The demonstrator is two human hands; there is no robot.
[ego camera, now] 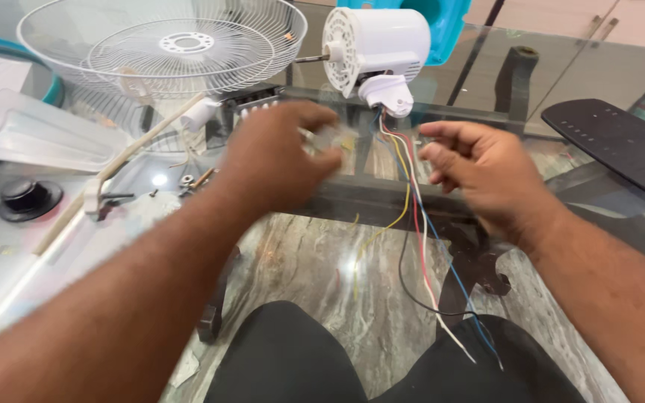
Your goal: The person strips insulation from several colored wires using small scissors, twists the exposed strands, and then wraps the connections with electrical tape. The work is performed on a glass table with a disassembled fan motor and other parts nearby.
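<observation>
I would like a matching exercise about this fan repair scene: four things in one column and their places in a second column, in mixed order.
Things:
1. wire fan guard
2. white motor housing
3. coloured wires
4. black knob

Places:
A. hanging down between the left hand and right hand
B. far left on the glass table
C. top left
D. top centre

Pairs: 1-C, 2-D, 3-A, 4-B
</observation>
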